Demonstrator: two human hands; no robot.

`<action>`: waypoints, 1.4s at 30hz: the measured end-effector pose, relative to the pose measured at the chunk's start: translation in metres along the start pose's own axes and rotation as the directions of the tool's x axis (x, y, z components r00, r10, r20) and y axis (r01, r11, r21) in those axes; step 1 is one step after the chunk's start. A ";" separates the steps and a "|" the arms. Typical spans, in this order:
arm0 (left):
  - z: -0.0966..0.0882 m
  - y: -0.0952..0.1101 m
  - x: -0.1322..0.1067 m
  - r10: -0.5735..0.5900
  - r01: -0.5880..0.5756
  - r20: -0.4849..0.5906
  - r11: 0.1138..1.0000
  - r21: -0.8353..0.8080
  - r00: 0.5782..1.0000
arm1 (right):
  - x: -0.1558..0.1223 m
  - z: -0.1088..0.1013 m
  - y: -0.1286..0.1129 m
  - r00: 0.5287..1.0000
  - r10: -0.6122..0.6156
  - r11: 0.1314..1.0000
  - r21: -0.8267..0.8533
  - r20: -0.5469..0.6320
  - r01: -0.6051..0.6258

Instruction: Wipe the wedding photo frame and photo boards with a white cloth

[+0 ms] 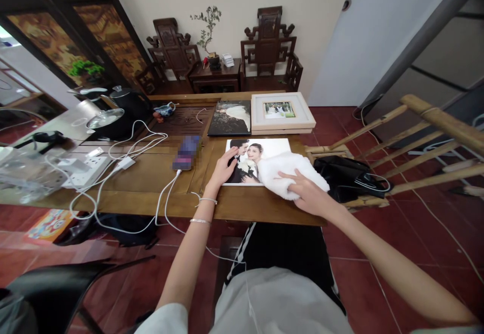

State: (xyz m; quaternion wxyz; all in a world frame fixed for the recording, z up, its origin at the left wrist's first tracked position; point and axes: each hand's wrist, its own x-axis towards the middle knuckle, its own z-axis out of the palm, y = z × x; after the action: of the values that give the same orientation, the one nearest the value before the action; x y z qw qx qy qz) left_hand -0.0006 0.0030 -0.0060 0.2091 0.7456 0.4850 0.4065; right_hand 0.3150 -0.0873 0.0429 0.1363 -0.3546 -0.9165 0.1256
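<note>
One white-background couple photo (246,167), partly under fluffy white cloth (290,162).

Soft light — stretched edges

"What sort of place is it?"

"A home, most likely: carved chairs (269,46) at upper centre, a plant (209,25) between them."

"And at left?"

"A kettle (130,107) on the desk (242,205)."

"A tea shop, maybe?"

"I'd still say home. There's a couple's photo (246,167) near the centre, and a bamboo chair (442,120) on red tiles (427,213) at right."
</note>
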 end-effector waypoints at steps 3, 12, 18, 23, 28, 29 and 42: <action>0.000 -0.001 0.000 0.009 -0.009 -0.001 1.000 0.000 1.000 | 0.025 -0.002 0.018 0.998 0.054 0.998 -0.041 -0.029 -0.055; 0.000 -0.007 0.000 -0.005 0.005 0.010 1.000 0.011 1.000 | 0.113 -0.015 0.071 0.981 0.184 0.973 -0.133 -0.054 -0.190; 0.000 -0.007 0.000 0.001 -0.001 0.014 1.000 0.010 1.000 | 0.111 -0.003 0.053 0.978 0.196 0.965 -0.166 -0.069 -0.205; 0.000 -0.003 0.000 0.011 -0.011 0.002 1.000 0.013 1.000 | 0.063 0.013 0.006 0.989 0.146 0.977 -0.156 0.016 -0.142; -0.001 0.001 -0.001 0.018 -0.018 -0.006 1.000 0.009 1.000 | 0.018 0.005 -0.033 0.994 0.046 0.998 -0.058 0.097 -0.040; -0.001 0.002 -0.001 0.018 -0.018 -0.005 1.000 0.009 1.000 | 0.015 0.001 -0.038 0.992 0.031 0.999 -0.040 0.124 -0.027; 0.001 -0.005 0.001 -0.006 0.006 0.008 1.000 0.021 1.000 | 0.120 -0.016 0.028 0.994 0.102 0.986 -0.134 0.046 -0.095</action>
State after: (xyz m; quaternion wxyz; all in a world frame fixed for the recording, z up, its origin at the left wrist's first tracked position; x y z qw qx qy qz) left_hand -0.0028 0.0060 -0.0098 0.2043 0.7481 0.4905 0.3976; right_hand 0.2522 0.0165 0.0681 0.0818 -0.4043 -0.9074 0.0807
